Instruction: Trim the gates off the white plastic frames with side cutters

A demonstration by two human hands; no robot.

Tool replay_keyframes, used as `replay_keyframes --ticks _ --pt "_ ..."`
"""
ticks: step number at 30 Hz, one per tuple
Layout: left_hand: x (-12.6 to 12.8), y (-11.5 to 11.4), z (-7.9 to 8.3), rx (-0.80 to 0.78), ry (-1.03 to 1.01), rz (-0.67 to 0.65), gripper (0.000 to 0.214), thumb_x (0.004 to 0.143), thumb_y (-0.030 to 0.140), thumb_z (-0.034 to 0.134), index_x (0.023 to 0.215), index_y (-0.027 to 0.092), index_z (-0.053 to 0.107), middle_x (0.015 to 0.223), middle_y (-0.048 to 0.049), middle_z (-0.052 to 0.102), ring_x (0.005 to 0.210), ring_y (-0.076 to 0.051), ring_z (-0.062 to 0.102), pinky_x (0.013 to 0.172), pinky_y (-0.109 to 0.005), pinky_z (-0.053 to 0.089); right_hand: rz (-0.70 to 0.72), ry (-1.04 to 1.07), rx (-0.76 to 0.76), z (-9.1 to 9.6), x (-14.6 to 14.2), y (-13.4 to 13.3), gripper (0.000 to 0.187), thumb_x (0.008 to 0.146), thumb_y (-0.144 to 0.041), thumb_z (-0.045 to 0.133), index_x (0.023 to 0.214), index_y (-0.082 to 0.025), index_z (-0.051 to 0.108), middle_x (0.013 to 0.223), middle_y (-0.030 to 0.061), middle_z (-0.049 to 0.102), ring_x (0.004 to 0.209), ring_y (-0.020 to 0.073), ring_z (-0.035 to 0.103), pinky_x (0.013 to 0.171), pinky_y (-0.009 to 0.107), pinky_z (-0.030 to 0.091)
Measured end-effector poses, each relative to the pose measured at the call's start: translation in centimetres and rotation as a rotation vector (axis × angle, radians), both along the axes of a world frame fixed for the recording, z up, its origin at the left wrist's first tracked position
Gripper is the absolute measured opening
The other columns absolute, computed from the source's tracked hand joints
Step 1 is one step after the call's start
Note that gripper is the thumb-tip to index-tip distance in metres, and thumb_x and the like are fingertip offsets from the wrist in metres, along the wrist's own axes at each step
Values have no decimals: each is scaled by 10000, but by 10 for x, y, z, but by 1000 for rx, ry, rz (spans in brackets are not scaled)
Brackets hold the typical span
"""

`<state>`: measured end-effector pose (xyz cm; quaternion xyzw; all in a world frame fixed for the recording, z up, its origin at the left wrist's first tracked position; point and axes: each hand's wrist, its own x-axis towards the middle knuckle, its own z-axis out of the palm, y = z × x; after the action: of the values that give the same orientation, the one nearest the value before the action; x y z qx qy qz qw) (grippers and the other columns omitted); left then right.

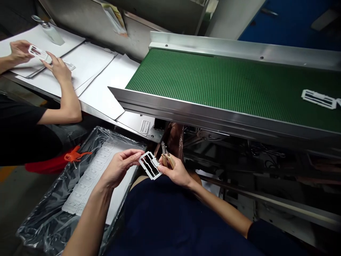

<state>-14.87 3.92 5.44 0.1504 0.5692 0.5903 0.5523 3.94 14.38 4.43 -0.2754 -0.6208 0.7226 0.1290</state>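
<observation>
Both my hands hold a small white plastic frame part point(149, 165) over my lap, below the conveyor. My left hand point(119, 167) pinches its left edge with fingertips. My right hand point(174, 171) grips the right edge and also holds a pair of small cutters with tan handles point(166, 156), tips pointing up. To my lower left a plastic-lined tray point(55, 192) holds rows of the same white parts point(89, 179).
A green conveyor belt point(226, 81) with metal rails runs above; one white part point(318, 99) lies on it at right. A co-worker at left holds a white part point(37, 52) over white sheets point(87, 65). Orange clippers point(75, 155) lie by the tray. A bottle point(52, 32) stands far left.
</observation>
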Motion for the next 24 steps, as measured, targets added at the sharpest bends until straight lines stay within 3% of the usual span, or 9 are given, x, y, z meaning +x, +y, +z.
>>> replay_keyframes --ticks 6,11,15,19,24 --pt "-15 7 7 30 153 -231 148 698 211 736 781 92 706 716 -108 667 642 -165 583 604 -220 474 63 -32 49 1 2 0 168 779 -273 599 844 -158 495 730 -23 459 629 84 413 626 228 371" --pt "-15 10 13 14 212 -364 144 751 251 681 712 117 647 628 -20 595 589 -125 497 577 -221 390 102 -47 37 1 3 -1 174 795 -286 588 829 -156 477 738 -21 451 657 89 406 630 221 362" --pt "-12 8 18 50 324 -361 150 773 249 651 713 119 606 654 -4 565 621 -124 478 592 -231 356 156 -28 -14 -2 1 -3 186 816 -312 570 835 -158 467 748 -15 432 677 98 393 642 228 362" --pt "-7 5 23 130 347 -361 147 792 260 621 750 123 588 964 -86 619 804 -168 533 715 -266 395 201 -13 -112 -2 -2 -5 240 824 -373 564 884 -161 468 773 1 432 701 112 397 658 245 375" --pt "6 -3 21 152 281 -423 206 797 315 607 742 122 559 833 -84 625 681 -145 514 623 -256 389 303 6 -88 -4 2 -11 282 837 -428 529 907 -157 499 830 28 480 767 143 456 705 265 410"
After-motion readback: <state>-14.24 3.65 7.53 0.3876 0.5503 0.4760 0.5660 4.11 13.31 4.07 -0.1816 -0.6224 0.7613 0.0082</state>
